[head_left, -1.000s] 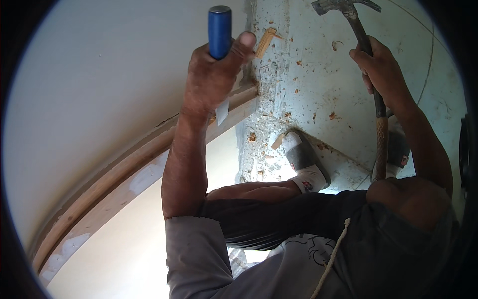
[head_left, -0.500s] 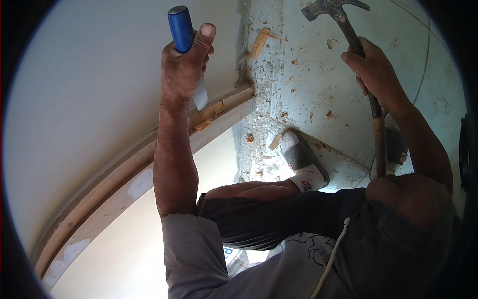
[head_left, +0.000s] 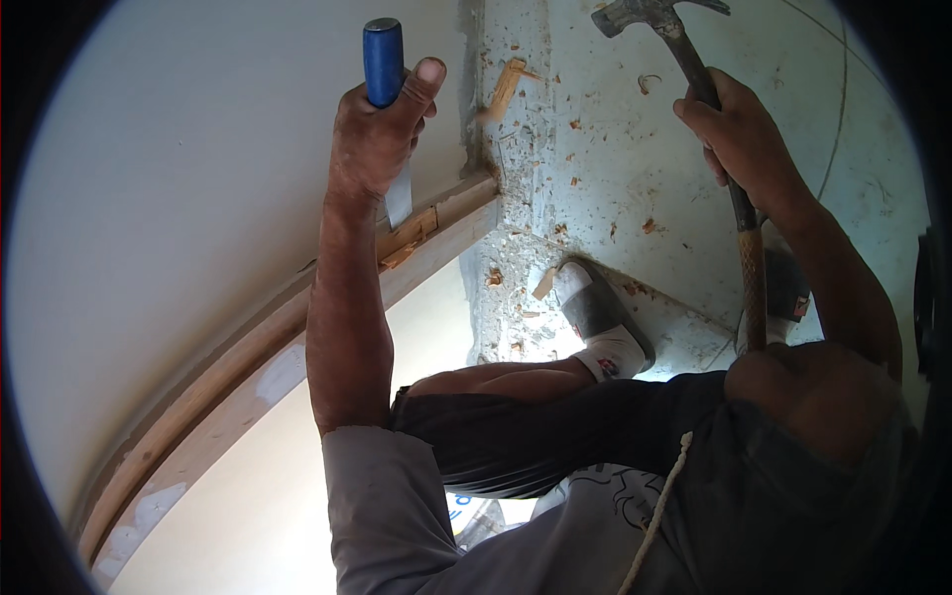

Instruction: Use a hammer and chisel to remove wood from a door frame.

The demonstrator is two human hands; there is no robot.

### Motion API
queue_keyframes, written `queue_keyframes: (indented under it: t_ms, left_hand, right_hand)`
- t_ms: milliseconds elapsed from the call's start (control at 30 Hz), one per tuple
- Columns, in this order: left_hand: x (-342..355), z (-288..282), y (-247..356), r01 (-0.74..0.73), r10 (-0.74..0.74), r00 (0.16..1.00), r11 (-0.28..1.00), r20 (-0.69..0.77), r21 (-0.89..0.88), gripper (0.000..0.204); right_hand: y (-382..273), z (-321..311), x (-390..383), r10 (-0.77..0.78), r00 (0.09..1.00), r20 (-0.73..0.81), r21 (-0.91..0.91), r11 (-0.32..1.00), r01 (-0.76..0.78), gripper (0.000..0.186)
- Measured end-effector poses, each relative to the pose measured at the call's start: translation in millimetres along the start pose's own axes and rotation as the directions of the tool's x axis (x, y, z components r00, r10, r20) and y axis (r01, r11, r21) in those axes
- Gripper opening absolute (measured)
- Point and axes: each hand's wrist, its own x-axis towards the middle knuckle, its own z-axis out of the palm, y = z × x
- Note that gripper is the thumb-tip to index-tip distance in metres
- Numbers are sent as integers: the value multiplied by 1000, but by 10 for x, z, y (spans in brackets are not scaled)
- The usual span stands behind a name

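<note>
My left hand (head_left: pixel 375 139) is wrapped round the blue handle of a chisel (head_left: pixel 384 64), thumb pointing up. The flat metal blade comes out below the fist, its tip at the notched part of a wooden door frame (head_left: pixel 412 230). Curled, splintered wood shows along that notch. In my right hand (head_left: pixel 734 129) is a claw hammer (head_left: pixel 702 84), gripped around its dark shaft partway up. Its head (head_left: pixel 635 14) is raised at the upper right, apart from the chisel, and the worn, patterned lower grip (head_left: pixel 754 288) runs down beside my forearm.
A pale wall (head_left: pixel 198 149) rises left of the frame. Wood chips (head_left: pixel 650 226) and dust lie over the greenish floor (head_left: pixel 615 149), with a larger split piece of wood (head_left: pixel 504 91) near the wall corner. My foot in a grey slipper (head_left: pixel 595 305) stands by the frame's end.
The chisel handle has tipped more upright and shifted slightly right with my left hand. The hammer is nearly in the same place, a touch further left.
</note>
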Motion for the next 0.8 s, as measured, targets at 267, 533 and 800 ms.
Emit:
queue_keyframes:
  t_ms: [267,533,800]
  left_hand:
    - [35,126,4,-31,19,997,984,70,177,60]
    - [53,57,-8,44,-49,989,998,141,41,54]
    - [50,204,-113,-54,16,976,984,216,170,53]
  right_hand:
    - [7,-16,-15,-37,999,-10,8,999,37,23]
    - [-244,-56,-117,-72,996,-60,42,996,75,20]
    - [-837,-167,-209,161,986,-41,125,980,-155,21]
